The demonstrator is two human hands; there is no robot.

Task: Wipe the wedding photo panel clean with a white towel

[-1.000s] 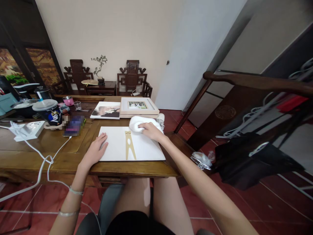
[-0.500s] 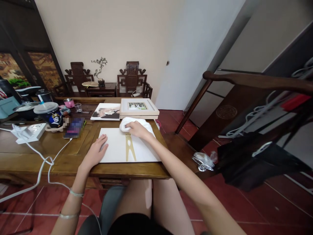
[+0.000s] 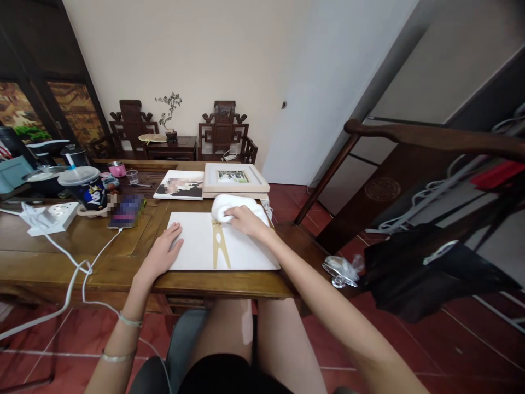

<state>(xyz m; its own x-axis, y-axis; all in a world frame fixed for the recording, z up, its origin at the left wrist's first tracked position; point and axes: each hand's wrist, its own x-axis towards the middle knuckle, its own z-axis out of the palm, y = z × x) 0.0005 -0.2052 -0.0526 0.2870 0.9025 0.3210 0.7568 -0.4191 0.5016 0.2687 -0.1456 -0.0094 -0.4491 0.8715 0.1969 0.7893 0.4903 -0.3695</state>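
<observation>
A white flat board [image 3: 191, 246] lies near the table's front edge, with a gold A-shaped stand [image 3: 220, 246] attached to or lying on its surface. My left hand [image 3: 169, 247] rests flat on the board's left edge, fingers stretched out. At the board's far right part, my right hand [image 3: 245, 221] grips a bunched white cloth [image 3: 235, 203] and presses it on the surface. The cloth covers the far right corner and the top of the gold piece meets its edge.
Behind the board are a picture [image 3: 180, 185] and stacked frames [image 3: 237, 178]. To the left lie a phone [image 3: 126, 212], a lidded cup [image 3: 86, 191] and a power strip [image 3: 53, 218] with white cables. A wooden chair [image 3: 379, 186] stands at the right.
My right hand has slid the cloth a little to the right along the board's far side. My left hand stays on the left edge. The view has shifted slightly.
</observation>
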